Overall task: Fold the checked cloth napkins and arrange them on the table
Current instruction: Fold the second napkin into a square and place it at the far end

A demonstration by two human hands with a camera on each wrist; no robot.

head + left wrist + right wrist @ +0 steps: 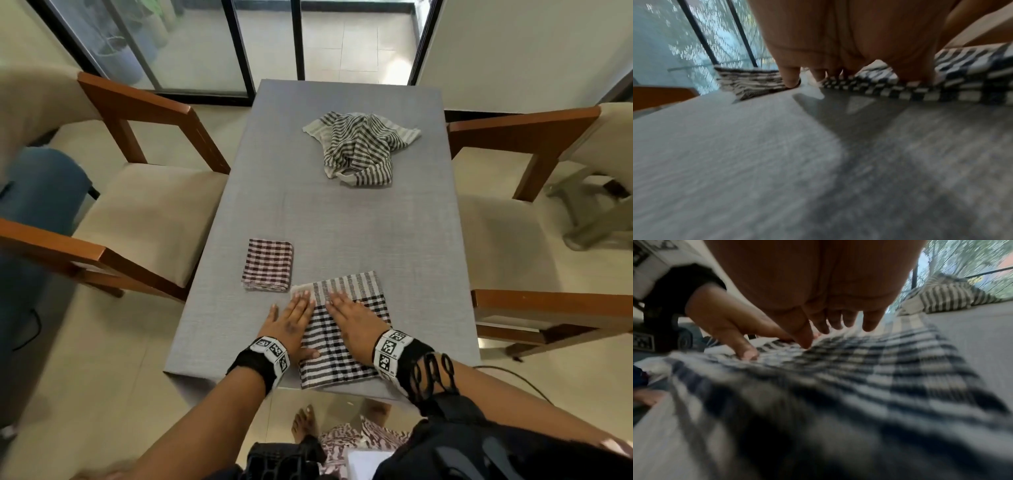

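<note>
A black-and-white checked napkin [346,329] lies folded in a long strip at the near edge of the grey table [359,222]. Both hands press flat on it with straight fingers. My left hand [294,317] covers its left edge, thumb on the cloth. My right hand [352,317] rests on its middle. A folded brown checked napkin [268,265] lies just to the left. A crumpled striped napkin [359,147] sits at the far end. The right wrist view shows the fingers [869,319] spread over the checked napkin [879,366].
Wooden chairs with beige cushions stand on both sides, one on the left [137,212], another on the right [548,144]. Glass sliding doors [239,41] lie beyond the table's far end. My bare foot [303,425] shows under the near edge.
</note>
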